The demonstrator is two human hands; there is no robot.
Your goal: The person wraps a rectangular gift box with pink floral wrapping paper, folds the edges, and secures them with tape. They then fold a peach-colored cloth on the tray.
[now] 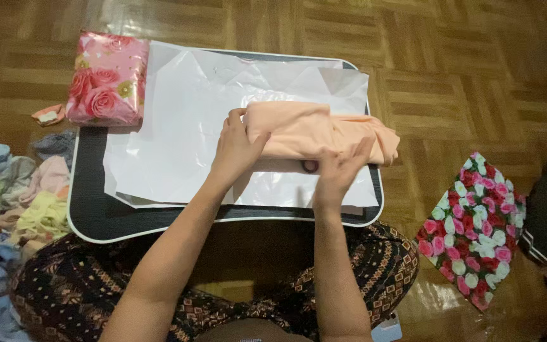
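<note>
1. Toward the right edge of the lap table [90,209]: peach cloth [311,130] on white plastic sheet [178,126], gripped by left hand [234,149], pressed by right hand [340,168].
2. At far-left corner: rose-wrapped parcel [106,79].
3. Off the left edge: clothes pile [14,183].

lap table [90,209] | white plastic sheet [178,126] | rose-print parcel [107,80]

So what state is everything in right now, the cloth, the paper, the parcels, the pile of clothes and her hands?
Peach cloth: folded into a bundle, lying on the white sheet.
White sheet: spread flat, creased, on the black lap table.
Left hand: fingers gripping the bundle's left end.
Right hand: pressing on the bundle's front edge.
Rose-print parcel: wrapped, closed, on the table corner.
Flowered package: closed, on the floor.
Clothes pile: loose, unfolded.
</note>
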